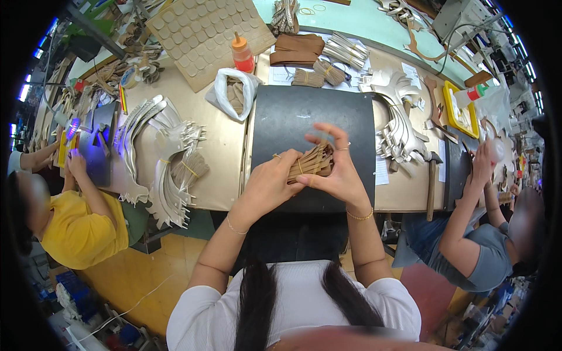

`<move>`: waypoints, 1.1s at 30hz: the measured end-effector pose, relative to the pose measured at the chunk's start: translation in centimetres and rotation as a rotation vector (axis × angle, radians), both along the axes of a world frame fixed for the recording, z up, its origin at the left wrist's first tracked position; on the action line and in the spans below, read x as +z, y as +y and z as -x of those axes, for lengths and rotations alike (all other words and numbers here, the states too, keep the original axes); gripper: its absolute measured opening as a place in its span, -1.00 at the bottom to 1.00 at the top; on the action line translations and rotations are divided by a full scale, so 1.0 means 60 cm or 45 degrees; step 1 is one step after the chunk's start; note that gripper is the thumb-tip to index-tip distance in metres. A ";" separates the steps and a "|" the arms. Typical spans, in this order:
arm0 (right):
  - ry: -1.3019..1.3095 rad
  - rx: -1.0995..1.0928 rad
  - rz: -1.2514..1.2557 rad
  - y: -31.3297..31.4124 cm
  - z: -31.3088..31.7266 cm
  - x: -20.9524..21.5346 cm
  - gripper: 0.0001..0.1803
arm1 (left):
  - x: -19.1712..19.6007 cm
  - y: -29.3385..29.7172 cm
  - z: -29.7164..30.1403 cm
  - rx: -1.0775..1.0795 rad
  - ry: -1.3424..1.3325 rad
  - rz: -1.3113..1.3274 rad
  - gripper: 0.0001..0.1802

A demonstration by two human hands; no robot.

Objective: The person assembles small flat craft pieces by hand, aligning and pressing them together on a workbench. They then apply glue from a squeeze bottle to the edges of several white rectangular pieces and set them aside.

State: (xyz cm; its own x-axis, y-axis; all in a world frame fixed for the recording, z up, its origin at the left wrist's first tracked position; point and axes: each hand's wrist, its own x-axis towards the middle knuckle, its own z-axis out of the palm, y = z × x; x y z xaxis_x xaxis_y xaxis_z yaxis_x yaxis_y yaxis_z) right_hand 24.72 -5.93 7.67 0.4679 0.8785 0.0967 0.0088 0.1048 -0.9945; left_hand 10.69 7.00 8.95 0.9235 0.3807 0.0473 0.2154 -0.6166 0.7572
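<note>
A bundle of thin tan-brown strips (313, 162), leather-like, is between my hands above the black work mat (275, 111). A yellowish band crosses its left part. My left hand (272, 178) is closed round the bundle's left end. My right hand (344, 175) curves round the right side, its thumb pressed to the near edge. The upper fingers of that hand are lifted and bent over the far side, slightly blurred. Whether those fingers hold the band cannot be made out.
Silvery strap pieces (167, 126) lie left, more silvery pieces (398, 126) right, beside a hammer (432, 181). Behind the mat are a white bag (225, 96), an orange-capped bottle (243, 55) and brown straps (297, 50). Co-workers sit at left (82, 225) and right (477, 251).
</note>
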 end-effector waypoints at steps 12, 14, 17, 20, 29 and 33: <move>-0.086 0.146 0.359 0.031 -0.093 0.036 -0.51 | -0.070 0.032 -0.003 0.091 -0.367 1.251 -0.29; -0.043 0.019 0.312 0.055 -0.156 0.048 -0.53 | -0.095 0.040 -0.011 0.340 -0.516 1.291 -0.31; -0.187 -0.337 0.202 0.126 -0.258 0.059 -0.28 | -0.118 0.016 -0.015 0.520 -0.405 0.876 -0.32; -0.328 -0.547 0.154 0.215 -0.366 0.078 -0.02 | -0.119 -0.024 -0.010 0.356 -0.333 0.234 -0.37; -0.363 -0.468 0.303 0.466 -0.588 0.070 -0.17 | -0.114 -0.025 -0.024 0.189 -0.269 -0.193 -0.45; -0.456 -0.385 0.513 0.535 -0.646 0.047 -0.31 | -0.114 -0.022 -0.021 0.202 -0.222 -0.080 -0.52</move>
